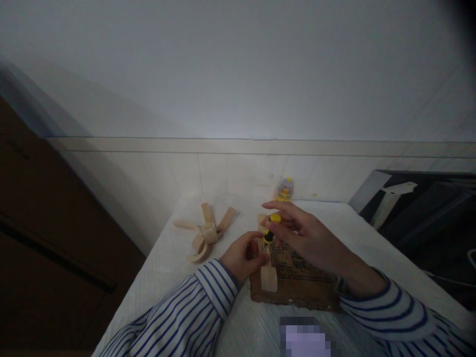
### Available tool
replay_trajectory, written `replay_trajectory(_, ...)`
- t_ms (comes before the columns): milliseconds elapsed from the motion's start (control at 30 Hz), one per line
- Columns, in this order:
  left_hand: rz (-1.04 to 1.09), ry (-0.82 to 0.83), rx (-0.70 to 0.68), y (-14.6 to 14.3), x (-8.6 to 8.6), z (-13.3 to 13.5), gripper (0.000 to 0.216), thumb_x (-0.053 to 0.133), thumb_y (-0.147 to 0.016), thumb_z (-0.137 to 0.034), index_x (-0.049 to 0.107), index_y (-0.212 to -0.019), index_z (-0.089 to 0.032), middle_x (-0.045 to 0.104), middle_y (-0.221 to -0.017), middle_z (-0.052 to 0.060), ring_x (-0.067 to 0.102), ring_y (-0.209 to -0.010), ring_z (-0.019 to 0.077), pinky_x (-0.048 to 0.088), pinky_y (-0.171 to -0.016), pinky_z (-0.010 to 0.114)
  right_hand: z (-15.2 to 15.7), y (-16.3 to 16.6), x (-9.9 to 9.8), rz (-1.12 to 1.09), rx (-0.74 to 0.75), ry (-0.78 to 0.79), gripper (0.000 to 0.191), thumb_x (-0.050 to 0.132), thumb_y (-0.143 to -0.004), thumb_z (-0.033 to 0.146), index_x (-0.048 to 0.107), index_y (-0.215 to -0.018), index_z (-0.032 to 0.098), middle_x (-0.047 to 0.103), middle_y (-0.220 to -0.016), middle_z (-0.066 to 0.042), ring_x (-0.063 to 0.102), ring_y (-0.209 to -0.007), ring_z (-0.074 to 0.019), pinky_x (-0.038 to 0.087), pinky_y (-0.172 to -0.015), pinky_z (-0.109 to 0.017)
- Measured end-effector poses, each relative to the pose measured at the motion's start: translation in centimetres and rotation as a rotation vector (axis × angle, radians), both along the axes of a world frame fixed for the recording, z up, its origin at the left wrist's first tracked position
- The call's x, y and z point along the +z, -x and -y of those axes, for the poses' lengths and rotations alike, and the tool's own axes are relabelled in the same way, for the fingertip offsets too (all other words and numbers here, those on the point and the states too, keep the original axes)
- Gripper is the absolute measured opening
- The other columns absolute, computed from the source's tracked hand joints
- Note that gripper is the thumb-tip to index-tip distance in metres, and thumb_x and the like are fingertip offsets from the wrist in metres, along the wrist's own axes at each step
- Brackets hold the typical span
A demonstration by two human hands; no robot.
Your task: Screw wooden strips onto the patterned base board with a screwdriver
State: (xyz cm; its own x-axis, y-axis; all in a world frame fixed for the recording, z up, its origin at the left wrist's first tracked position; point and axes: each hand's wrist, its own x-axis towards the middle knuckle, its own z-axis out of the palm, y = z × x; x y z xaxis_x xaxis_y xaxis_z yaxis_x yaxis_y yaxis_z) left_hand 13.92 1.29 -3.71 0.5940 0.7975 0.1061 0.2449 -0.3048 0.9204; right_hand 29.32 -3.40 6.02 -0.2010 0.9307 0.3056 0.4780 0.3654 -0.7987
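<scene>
My right hand (303, 230) is closed around a short yellow-and-black screwdriver (268, 236), its tip pointing down at a pale wooden piece (268, 278). That piece lies along the left side of a dark brown board (308, 290) carved with line patterns. With thumb and fingers, my left hand (243, 255) grips the wooden piece near the screwdriver's tip. A bit of red shows by the left fingers, too small to name. Whether the tip touches a screw cannot be made out.
Left of the board lies a cluster of pale wooden strips and curls (208, 233). At the back, by the wall, stands a small clear bottle with yellow parts (285, 189). A white cloth covers the table (163, 287). Dark items (420, 228) stand at the right.
</scene>
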Motion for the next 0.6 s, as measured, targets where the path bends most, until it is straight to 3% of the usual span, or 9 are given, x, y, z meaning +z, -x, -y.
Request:
replay_trajectory(200, 0.005, -0.029, -0.016, 0.1, -0.1, -0.1, 0.044, 0.063, -0.070, -0.025, 0.048, -0.110, -0.017, 0.038, -0.062, -0.007, 0.037, -0.053, 0.0080, 0.029, -0.049, 0.020, 0.5, -0.9, 0.7, 0.134, 0.070, 0.059, 0.036, 0.042, -0.088, 0.038, 0.049, -0.121, 0.025, 0.064, -0.082, -0.002, 0.061, -0.070, -0.0147, 0.049, -0.064, -0.029)
replay_trajectory(367, 0.015, -0.027, -0.013, 0.1, -0.1, 0.0, 0.040, 0.062, -0.070, -0.025, 0.049, -0.107, -0.016, 0.037, -0.063, -0.007, 0.036, -0.054, 0.0081, 0.029, -0.049, 0.020, 0.8, -1.6, 1.3, 0.230, 0.109, 0.040, 0.036, 0.042, -0.088, 0.032, 0.048, -0.124, 0.028, 0.066, -0.095, -0.003, 0.061, -0.084, -0.0172, 0.047, -0.076, -0.033)
replay_trajectory(600, -0.001, -0.010, -0.016, 0.0, 0.2, 0.0, 0.041, 0.063, -0.069, -0.023, 0.049, -0.107, -0.016, 0.037, -0.062, -0.007, 0.035, -0.053, 0.0078, 0.028, -0.048, 0.019, 0.4, -1.6, 1.2, 0.258, 0.070, 0.045, 0.030, 0.047, -0.085, 0.032, 0.054, -0.113, 0.025, 0.066, -0.094, -0.003, 0.062, -0.080, -0.0183, 0.048, -0.070, -0.032)
